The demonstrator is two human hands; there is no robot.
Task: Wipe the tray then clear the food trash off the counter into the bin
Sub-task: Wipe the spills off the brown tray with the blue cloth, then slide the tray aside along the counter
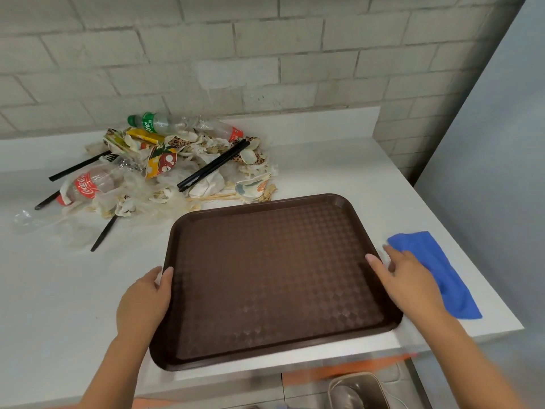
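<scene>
Counter [44,290]: white, fills frame | tray [265,276]: brown, lower centre, flat on counter; likely stiff, light; best held by side rims | trash [165,166]: upper left, loose heap | cloth [436,270]: blue, right | my left hand [141,296]: clasps tray's left rim | my right hand [407,278]: thumb on right rim, fingers blurred, grasp unclear

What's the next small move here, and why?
Probably move the right hand from the tray's right edge to the blue cloth lying just beside it, while the left hand holds the left rim. Neither hand has the cloth yet, and wiping comes before the trash pile behind the tray.
</scene>
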